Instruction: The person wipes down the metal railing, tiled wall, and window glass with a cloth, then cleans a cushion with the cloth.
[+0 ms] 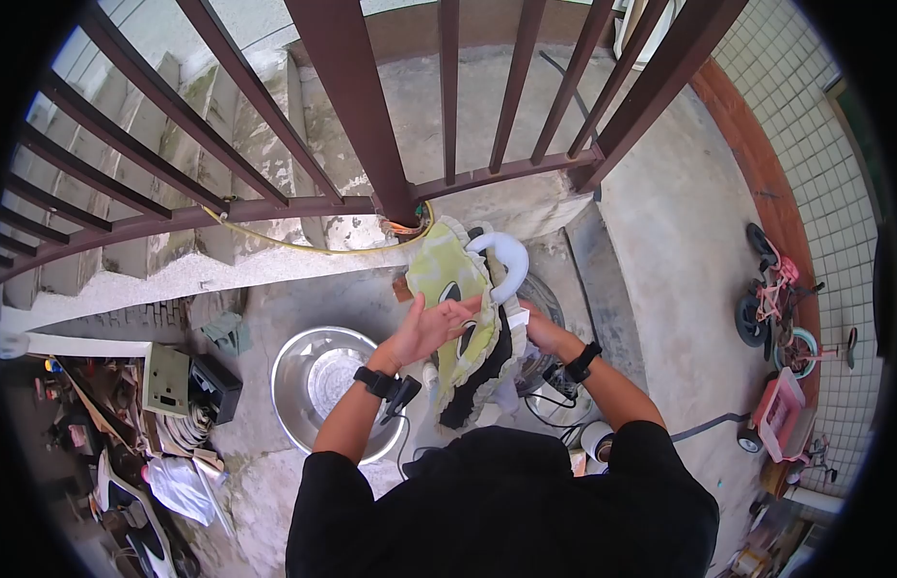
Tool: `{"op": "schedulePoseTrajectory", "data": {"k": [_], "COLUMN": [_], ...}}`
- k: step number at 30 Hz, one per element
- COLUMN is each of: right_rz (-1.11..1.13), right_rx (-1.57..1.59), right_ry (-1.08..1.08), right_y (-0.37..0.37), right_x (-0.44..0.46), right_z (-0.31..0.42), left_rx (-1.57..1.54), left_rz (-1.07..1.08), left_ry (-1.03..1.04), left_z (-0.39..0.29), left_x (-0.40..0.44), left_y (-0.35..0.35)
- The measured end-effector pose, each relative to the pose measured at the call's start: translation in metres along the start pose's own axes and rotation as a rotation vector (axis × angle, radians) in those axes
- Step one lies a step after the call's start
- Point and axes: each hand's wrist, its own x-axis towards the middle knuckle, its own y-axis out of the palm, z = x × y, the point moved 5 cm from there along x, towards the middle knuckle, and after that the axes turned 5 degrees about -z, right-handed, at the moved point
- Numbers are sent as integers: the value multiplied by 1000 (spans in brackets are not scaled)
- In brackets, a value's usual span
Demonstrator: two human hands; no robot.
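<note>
A yellow-green fabric cover with pale ruffled edges and black parts hangs upright before me. My left hand lies against its near left side, palm showing, thumb up and fingers stretched out. My right hand is at the cover's right edge, fingers closed on the fabric beside a small white patch; its fingertips are partly hidden. A thick white curved piece sticks out at the cover's upper right. What is under the cover is hidden from me.
A large metal basin stands left of the cover. Brown railings and concrete steps rise ahead. Stacked clutter is at the left. At the right stand a pink child's bike and a pink cart.
</note>
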Motion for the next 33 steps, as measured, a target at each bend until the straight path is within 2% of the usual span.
{"op": "schedulePoseTrajectory", "data": {"k": [2,3,4,7,8,11,12,14,17,19,20,21,23,24,26,30,32,33], "right_rz": [-36,-37,3,29,23,-32,-31,-32,37,64,86,105,133,143,157,103,52,30], "right_rx": [-94,-302,-333,-471,-523,-542,-616,-759,-928,-1007,-1027,-1047,-1039,-1006,-967,-970,-1011,-1036], "right_ry": [-102,-164,-159,-198,-220,-442,-524,-686,-779,-768,-766,-767,-853,-868,-912,-1052,-1066,-1033], "right_y": [5,2,2,4,5,11,19,41,63,75,80,84,91,94,99,114,112,106], "right_x": [0,4,12,34,43,65,69,76,98,107,110,114,118,118,117,104,108,118], "right_z": [2,8,10,26,33,76,96,136,168,184,189,195,202,205,218,241,246,253], "left_rx": [-12,-16,57,756,1013,708,571,601,578,584,554,465,606,591,749,955,973,1038], "left_rz": [-241,-359,-446,-568,-600,-600,-605,-689,-751,-790,-801,-767,-797,-805,-841,-862,-896,-870], "left_ry": [-111,-163,-185,-173,46,91,51,125,265,373,227,209,347,373,438,641,541,593], "left_z": [9,9,10,-8,-10,-35,-39,-63,-92,-103,-109,-115,-121,-122,-131,-159,-171,-177], "left_x": [9,14,20,46,56,61,64,66,68,68,63,63,60,57,52,46,55,66], "left_y": [-31,-42,-50,-54,-68,-49,-53,-56,-67,-79,-77,-72,-81,-83,-87,-37,-38,-48]}}
